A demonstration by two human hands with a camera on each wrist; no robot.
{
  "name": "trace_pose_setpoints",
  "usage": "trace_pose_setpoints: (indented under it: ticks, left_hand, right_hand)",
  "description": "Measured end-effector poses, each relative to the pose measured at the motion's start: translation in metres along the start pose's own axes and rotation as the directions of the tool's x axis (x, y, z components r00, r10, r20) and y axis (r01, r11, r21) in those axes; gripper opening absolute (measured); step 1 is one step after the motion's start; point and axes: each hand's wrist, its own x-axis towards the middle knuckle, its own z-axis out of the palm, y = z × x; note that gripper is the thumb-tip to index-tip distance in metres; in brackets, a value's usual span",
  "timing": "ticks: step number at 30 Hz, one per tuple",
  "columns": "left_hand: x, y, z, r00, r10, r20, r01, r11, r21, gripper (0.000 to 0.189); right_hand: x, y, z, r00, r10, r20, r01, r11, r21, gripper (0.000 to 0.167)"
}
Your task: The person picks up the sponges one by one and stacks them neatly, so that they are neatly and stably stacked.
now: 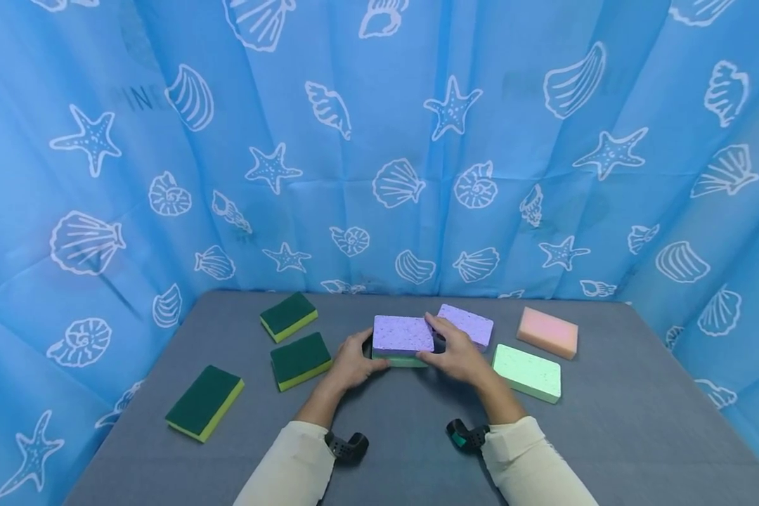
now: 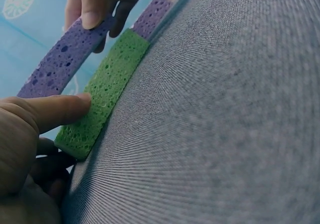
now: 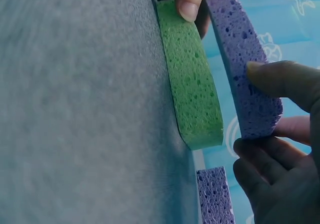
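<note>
At the table's middle my right hand (image 1: pixel 458 353) grips a speckled purple sponge (image 1: pixel 403 333) by its right end, thumb on the long side and fingers at the end. Below it a light green sponge (image 2: pixel 107 84) lies on the grey table. My left hand (image 1: pixel 354 362) holds that green sponge at its left end, with the thumb (image 2: pixel 72 108) on its front side and the fingers mostly hidden behind. A gap shows between the tilted purple sponge (image 3: pixel 245 64) and the green sponge (image 3: pixel 192 79) in the right wrist view.
Right of my hands lie another purple sponge (image 1: pixel 468 326), a light green one (image 1: pixel 528 372) and a peach-coloured one (image 1: pixel 548 332). To the left are green-and-yellow scouring sponges (image 1: pixel 289 316), (image 1: pixel 300 360), (image 1: pixel 205 402). A blue shell-print curtain (image 1: pixel 354 154) hangs behind the grey table (image 1: pixel 411 457).
</note>
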Motion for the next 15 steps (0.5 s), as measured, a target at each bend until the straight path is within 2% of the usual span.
trace_pose_setpoints:
  ticks: [15]
  left_hand:
    - [-0.0019,0.0011,-0.0005,1.0,0.014,-0.006,-0.014,0.999,-0.03,0.079]
  right_hand:
    - [-0.0003,0.0006,0.0051,0.999,0.032,0.032,-0.032,0.999,-0.003,0.077]
